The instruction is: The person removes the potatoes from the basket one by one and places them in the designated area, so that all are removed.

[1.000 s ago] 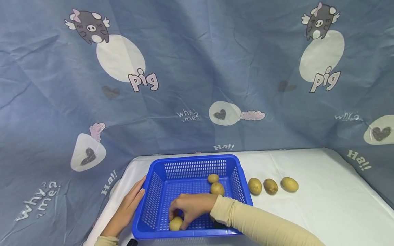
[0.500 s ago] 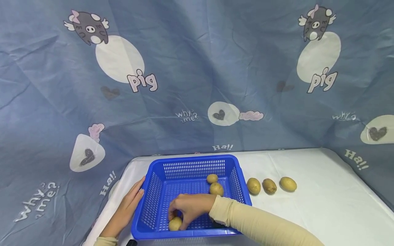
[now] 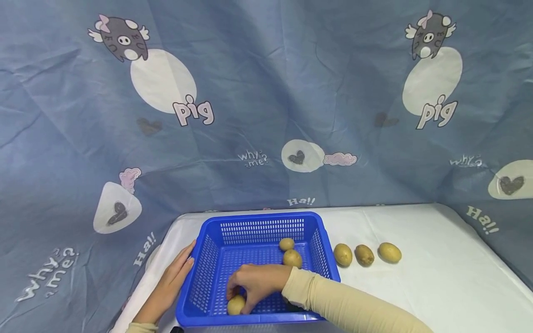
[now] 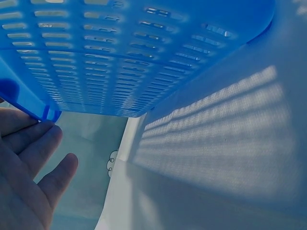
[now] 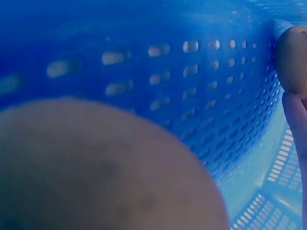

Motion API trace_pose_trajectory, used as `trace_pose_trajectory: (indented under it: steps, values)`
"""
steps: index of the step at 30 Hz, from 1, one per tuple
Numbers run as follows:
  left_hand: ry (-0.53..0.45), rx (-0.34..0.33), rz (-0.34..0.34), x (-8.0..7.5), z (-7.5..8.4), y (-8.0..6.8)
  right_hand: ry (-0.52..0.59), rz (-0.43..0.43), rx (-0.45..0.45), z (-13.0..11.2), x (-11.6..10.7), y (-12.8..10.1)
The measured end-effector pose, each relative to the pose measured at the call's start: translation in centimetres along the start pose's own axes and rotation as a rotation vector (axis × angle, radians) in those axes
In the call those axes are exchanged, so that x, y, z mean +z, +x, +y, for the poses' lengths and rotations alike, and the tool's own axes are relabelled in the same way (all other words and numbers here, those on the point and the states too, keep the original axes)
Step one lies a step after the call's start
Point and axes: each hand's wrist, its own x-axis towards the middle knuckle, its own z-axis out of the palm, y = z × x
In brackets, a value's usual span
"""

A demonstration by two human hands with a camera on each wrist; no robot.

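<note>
A blue slotted basket (image 3: 260,216) stands on a white table (image 3: 416,286). My right hand (image 3: 241,296) reaches into its near left corner, fingers curled over a potato (image 3: 235,305) on the basket floor. In the right wrist view that potato (image 5: 293,60) shows at the right edge above a finger (image 5: 297,129), and another potato (image 5: 96,167) fills the lower left as a blur. Two more potatoes (image 3: 286,243) (image 3: 293,258) lie toward the far right of the basket. My left hand (image 3: 176,277) rests flat against the outside of the left wall, fingers (image 4: 33,158) straight under the rim (image 4: 29,108).
Three potatoes (image 3: 343,255) (image 3: 364,255) (image 3: 389,252) lie in a row on the table just right of the basket. A blue printed cloth (image 3: 266,115) hangs behind and drapes down both sides of the table.
</note>
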Motion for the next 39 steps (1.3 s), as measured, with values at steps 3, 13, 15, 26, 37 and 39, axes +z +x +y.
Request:
trace_pose_trajectory:
  steps: [3,13,15,26,37,39]
  values:
    - [-0.002,0.011,0.0,0.0,0.0,0.0,0.001,-0.007,0.003,-0.1,-0.1,-0.1]
    - [0.0,0.02,-0.004,0.0,-0.2,-0.1,-0.01,0.016,0.03,-0.2,-0.5,-0.3]
    - [-0.003,0.023,-0.006,0.0,-0.2,-0.1,0.01,0.038,0.037,-0.1,-0.8,-0.4]
    - [-0.015,0.025,-0.004,0.0,0.0,-0.1,0.05,0.167,0.046,0.3,-2.8,-1.4]
    - [-0.024,0.015,-0.001,0.0,0.0,-0.1,0.192,0.249,0.104,0.3,-4.0,-2.0]
    - [-0.025,0.014,-0.001,0.0,0.1,-0.1,0.228,0.267,0.114,0.4,-4.3,-2.2]
